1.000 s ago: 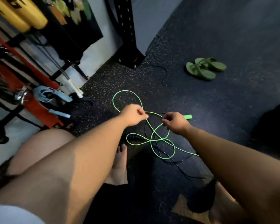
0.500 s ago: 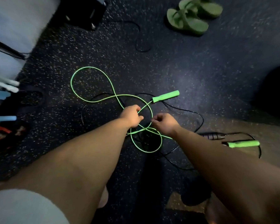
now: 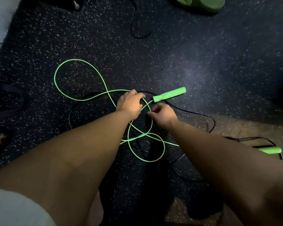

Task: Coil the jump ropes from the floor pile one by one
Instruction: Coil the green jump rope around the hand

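A bright green jump rope (image 3: 67, 93) lies in several loops on the dark speckled floor. One green handle (image 3: 169, 94) sits just beyond my hands, and the other green handle (image 3: 269, 150) lies at the far right. A thin black jump rope (image 3: 203, 115) is tangled under it. My left hand (image 3: 129, 103) lies over the crossing of the green cord, fingers stretched toward the near handle. My right hand (image 3: 163, 113) has curled fingers and pinches the green cord at its fingertips, close beside the left hand.
Green flip-flops (image 3: 201, 4) lie at the top edge. A black rack foot (image 3: 69, 5) and a white wall (image 3: 0, 17) are at the top left, with dark gear along the left edge. A brown floor patch (image 3: 235, 126) is on the right.
The view has tilted down toward the floor. My left hand has gone from a fist on the cord to stretched fingers. My right hand stays at the crossing.
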Demonstrator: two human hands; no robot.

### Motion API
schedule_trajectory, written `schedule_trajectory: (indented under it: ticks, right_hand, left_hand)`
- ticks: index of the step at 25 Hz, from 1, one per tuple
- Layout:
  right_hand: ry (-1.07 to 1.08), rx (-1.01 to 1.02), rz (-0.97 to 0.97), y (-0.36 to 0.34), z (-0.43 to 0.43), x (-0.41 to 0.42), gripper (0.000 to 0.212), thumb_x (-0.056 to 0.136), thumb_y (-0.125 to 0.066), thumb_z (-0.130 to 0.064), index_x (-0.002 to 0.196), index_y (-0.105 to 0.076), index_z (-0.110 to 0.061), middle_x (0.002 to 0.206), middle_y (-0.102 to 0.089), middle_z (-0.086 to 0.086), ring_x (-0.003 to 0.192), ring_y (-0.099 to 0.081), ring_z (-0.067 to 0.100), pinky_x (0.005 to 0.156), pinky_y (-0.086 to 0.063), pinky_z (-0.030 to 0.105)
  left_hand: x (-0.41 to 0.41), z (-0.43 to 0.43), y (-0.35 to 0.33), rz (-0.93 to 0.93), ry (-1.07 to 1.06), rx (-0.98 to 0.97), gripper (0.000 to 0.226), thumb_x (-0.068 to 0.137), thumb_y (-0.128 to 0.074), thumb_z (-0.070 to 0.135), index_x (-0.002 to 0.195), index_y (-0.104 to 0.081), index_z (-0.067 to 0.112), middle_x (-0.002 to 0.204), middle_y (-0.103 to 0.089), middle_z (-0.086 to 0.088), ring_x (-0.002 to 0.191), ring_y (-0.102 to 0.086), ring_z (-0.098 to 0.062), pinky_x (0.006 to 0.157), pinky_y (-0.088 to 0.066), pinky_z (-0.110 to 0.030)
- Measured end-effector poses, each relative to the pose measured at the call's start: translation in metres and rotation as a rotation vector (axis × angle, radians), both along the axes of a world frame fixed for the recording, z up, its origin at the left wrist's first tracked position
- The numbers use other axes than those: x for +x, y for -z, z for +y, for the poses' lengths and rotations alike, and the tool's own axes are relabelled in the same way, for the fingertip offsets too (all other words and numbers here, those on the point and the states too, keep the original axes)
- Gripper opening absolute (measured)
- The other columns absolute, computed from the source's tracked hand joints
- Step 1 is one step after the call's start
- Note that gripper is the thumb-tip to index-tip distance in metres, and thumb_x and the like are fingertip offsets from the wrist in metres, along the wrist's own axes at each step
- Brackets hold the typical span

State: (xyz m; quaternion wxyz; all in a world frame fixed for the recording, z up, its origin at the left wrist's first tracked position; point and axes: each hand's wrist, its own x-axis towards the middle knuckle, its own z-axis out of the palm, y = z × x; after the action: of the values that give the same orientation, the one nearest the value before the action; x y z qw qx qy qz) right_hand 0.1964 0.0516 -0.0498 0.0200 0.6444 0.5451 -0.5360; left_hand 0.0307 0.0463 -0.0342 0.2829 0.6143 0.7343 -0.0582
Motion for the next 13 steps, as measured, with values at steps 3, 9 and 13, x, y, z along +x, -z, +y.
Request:
schedule_trajectory:
  ticks: [3, 9, 13]
  right_hand:
    - [-0.085, 0.021, -0.159, -0.002, 0.001, -0.006, 0.017, 0.084, -0.07, -0.039, 0.085, -0.06, -0.026, 0.088, -0.068, -0.006, 0.088, -0.065, 0.019, 0.076, -0.047, 0.028]
    - [0.106, 0.267, -0.169, -0.016, 0.008, -0.003, 0.021, 0.086, -0.057, -0.049, 0.093, -0.055, -0.029, 0.085, -0.068, -0.009, 0.083, -0.063, 0.02, 0.074, -0.047, 0.032]
    - [0.274, 0.237, -0.218, -0.013, 0.024, 0.01, 0.022, 0.089, -0.057, -0.047, 0.099, -0.058, -0.028, 0.097, -0.071, -0.005, 0.093, -0.065, 0.021, 0.08, -0.049, 0.033]
  left_hand:
    - [-0.002, 0.004, 0.005, -0.098, -0.035, 0.034, 0.032, 0.09, -0.07, 0.027, 0.12, -0.059, 0.029, 0.118, -0.057, 0.004, 0.113, -0.057, -0.022, 0.096, -0.047, -0.041]
    - [0.017, 0.003, 0.016, -0.166, -0.159, 0.064, 0.028, 0.085, -0.075, 0.031, 0.105, -0.057, 0.023, 0.107, -0.064, 0.003, 0.105, -0.059, -0.021, 0.092, -0.048, -0.04]
    - [0.02, 0.009, 0.011, -0.161, -0.19, -0.022, 0.018, 0.087, -0.067, 0.026, 0.105, -0.066, 0.025, 0.099, -0.07, 0.002, 0.096, -0.065, -0.024, 0.089, -0.053, -0.038]
